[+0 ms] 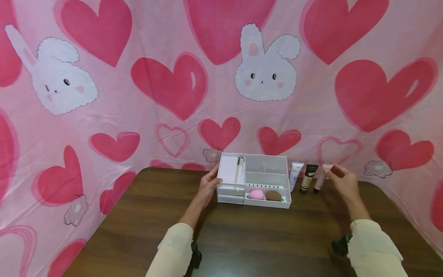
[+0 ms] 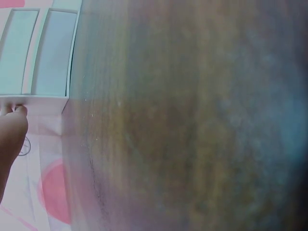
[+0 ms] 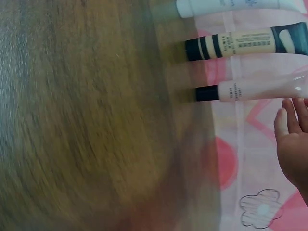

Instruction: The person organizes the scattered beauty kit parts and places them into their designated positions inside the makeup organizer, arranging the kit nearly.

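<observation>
A white desktop organizer stands toward the back of the table. My left hand holds its left side, the thumb over the rim and the fingers along the outer wall; the left wrist view shows that hand at the wall beside the drawer fronts. To the organizer's right, my right hand pinches the upper end of a pale pink squeeze tube. This tube stands on its black cap. A black-and-beige tube and a white tube stand upright between it and the organizer.
Inside the organizer are thin brushes, a pink makeup sponge and a brown sponge. A pink cloth with hearts and rabbits hangs behind the dark wooden table.
</observation>
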